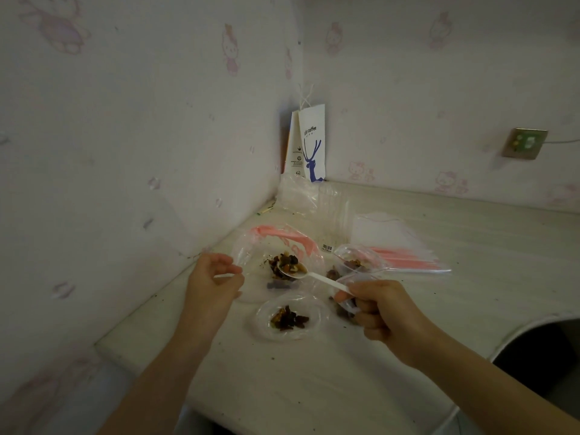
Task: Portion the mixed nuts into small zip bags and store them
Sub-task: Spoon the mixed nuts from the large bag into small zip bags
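Scooping step: right hand (pixel 376 306) pinches spoon (pixel 309 274) loaded w/ nuts over big bag (pixel 251 246), left hand (pixel 213 277) pinching bag's edge open; next, probably tip into small bag (pixel 320 312) w/o spilling.

Two bare forearms, no sleeves, left hand (pixel 213 279), right hand (pixel 381 309)

Mixed nuts (pixel 288 265) in open zip bag (pixel 251 246)

A white paper coffee bag (pixel 309 146) stands in the corner beneath cartoon-cat wallpaper (pixel 230 50), a wall socket (pixel 524 143) rightward.
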